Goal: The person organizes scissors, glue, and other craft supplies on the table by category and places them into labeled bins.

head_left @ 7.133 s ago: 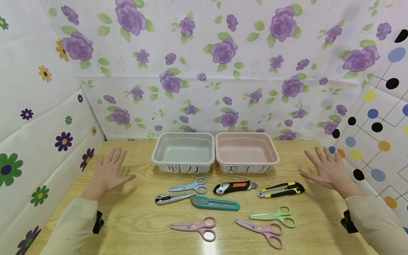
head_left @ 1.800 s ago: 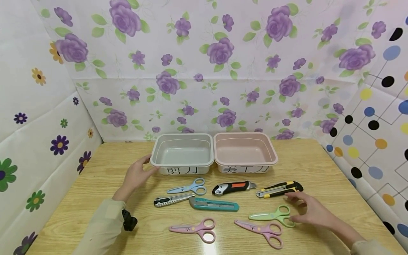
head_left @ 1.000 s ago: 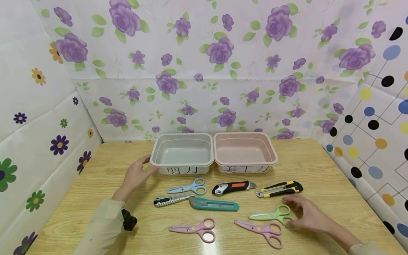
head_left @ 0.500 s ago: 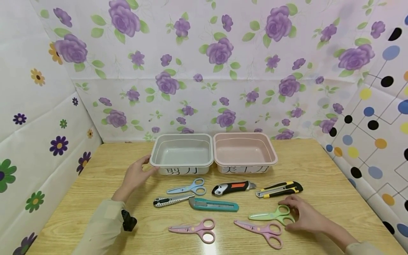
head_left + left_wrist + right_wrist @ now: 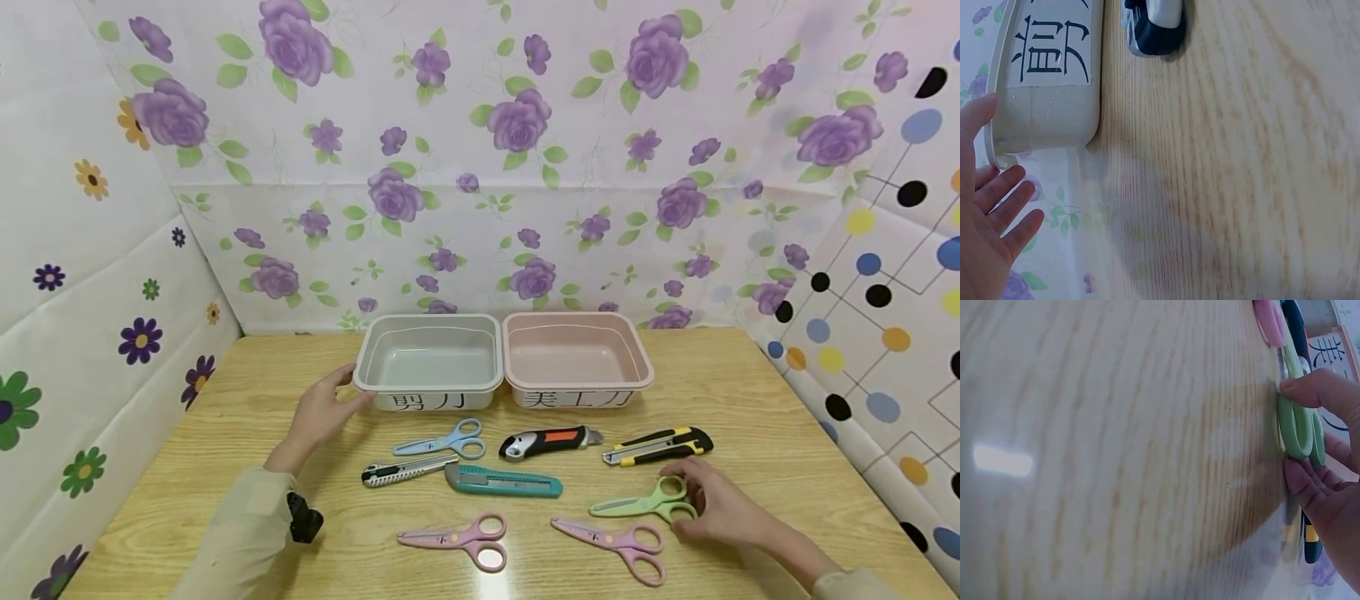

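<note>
My right hand pinches the handle loops of the light green scissors, thumb on one side and fingers on the other. In the right wrist view, the thumb lies over the green handle. The scissors' handles look slightly raised from the table. At the left corner of the grey bin, my left hand touches the rim with its thumb and fingertips. The left wrist view shows the remaining fingers of this hand loose and apart beside the bin.
A pink bin stands right of the grey one. Before them lie blue scissors, a silver cutter, a teal cutter, a black-orange knife, a yellow-black cutter and two pink scissors. Fabric walls border the table.
My right hand has come in from the right edge and taken hold of the green scissors, which have shifted slightly right. Earlier, my left hand moved from the left side to the grey bin.
</note>
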`<action>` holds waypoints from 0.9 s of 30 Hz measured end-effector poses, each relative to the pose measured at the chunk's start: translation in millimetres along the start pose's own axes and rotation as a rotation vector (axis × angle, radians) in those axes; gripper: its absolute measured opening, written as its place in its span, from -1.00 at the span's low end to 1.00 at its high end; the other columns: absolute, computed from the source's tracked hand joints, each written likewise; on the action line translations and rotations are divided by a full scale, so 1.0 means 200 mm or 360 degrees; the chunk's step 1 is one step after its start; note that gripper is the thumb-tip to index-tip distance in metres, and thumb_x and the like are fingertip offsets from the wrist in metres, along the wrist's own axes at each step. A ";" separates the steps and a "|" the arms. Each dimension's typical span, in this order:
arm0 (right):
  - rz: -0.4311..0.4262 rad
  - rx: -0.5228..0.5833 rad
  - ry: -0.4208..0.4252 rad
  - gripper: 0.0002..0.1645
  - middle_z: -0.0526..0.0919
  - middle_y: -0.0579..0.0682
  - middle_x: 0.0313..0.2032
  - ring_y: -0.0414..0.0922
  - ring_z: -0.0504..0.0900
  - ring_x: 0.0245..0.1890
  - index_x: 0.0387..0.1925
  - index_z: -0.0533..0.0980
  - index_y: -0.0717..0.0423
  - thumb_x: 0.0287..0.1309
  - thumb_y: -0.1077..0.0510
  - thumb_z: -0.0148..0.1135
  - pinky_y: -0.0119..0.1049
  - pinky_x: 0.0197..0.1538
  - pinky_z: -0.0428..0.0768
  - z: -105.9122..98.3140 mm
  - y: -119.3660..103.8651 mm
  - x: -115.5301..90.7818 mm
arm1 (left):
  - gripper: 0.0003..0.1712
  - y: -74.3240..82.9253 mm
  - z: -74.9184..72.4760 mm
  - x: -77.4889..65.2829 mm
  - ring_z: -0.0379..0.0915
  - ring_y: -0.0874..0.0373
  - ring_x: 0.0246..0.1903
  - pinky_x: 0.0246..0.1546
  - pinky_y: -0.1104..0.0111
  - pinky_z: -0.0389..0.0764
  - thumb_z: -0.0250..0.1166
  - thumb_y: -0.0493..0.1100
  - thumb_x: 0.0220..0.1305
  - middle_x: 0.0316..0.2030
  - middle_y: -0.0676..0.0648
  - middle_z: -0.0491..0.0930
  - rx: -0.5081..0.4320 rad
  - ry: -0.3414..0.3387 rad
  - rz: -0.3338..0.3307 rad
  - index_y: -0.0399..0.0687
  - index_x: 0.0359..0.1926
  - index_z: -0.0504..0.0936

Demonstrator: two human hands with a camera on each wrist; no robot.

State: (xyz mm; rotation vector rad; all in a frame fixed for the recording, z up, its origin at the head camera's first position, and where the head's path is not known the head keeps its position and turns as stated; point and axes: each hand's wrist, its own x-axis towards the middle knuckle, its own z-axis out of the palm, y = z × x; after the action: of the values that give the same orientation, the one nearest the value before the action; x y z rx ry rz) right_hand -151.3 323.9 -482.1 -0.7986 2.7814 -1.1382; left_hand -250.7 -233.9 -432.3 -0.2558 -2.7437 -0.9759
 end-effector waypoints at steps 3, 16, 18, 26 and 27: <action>0.0036 0.0083 -0.0026 -0.27 0.39 0.03 -0.31 -0.31 0.35 -0.47 -0.03 0.37 0.23 -0.34 0.24 0.49 -0.45 -0.55 0.42 -0.01 -0.01 0.00 | -0.23 0.00 0.00 0.00 0.38 -0.23 0.02 0.00 -0.08 0.38 0.22 0.14 0.15 0.00 -0.34 0.48 0.0002 -0.0005 -0.0001 -0.30 0.21 0.31; 0.0226 0.0281 -0.0080 -0.26 0.37 0.09 -0.31 -0.30 0.39 -0.48 0.05 0.28 0.38 -0.23 0.32 0.40 -0.42 -0.52 0.45 -0.01 0.00 0.00 | -0.20 0.00 0.00 0.00 0.35 -0.25 0.04 0.00 -0.11 0.35 0.22 0.16 0.14 0.01 -0.31 0.49 -0.0029 -0.0022 -0.0035 -0.28 0.23 0.29; 0.0242 0.0369 -0.0100 -0.25 0.36 0.13 -0.28 -0.29 0.41 -0.46 0.06 0.25 0.42 -0.20 0.33 0.38 -0.40 -0.50 0.47 -0.01 0.00 0.00 | -0.20 0.00 0.00 0.00 0.36 -0.24 0.04 0.00 -0.10 0.35 0.22 0.16 0.14 0.01 -0.32 0.48 -0.0029 -0.0022 -0.0031 -0.29 0.23 0.29; 0.0248 0.0709 -0.0144 -0.27 0.33 0.29 -0.19 -0.20 0.53 -0.31 0.08 0.15 0.53 -0.11 0.39 0.30 -0.32 -0.47 0.57 -0.03 -0.01 0.00 | -0.21 0.00 0.00 0.00 0.37 -0.23 0.03 0.00 -0.09 0.37 0.22 0.16 0.14 0.01 -0.32 0.48 -0.0035 -0.0014 -0.0022 -0.29 0.22 0.30; 0.0256 0.0730 -0.0151 -0.26 0.34 0.29 -0.19 -0.19 0.54 -0.31 0.08 0.14 0.53 -0.11 0.38 0.30 -0.31 -0.47 0.58 -0.03 -0.01 0.00 | -0.21 0.00 0.00 0.00 0.37 -0.23 0.03 -0.01 -0.09 0.38 0.22 0.16 0.14 0.01 -0.32 0.48 -0.0034 -0.0016 -0.0023 -0.29 0.23 0.30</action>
State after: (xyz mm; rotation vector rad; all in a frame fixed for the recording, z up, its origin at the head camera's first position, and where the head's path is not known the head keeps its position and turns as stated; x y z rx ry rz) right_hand -151.9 326.0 -476.0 -0.5512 2.3156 -1.5690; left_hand -250.2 -233.1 -433.0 -0.2451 -2.7491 -1.0112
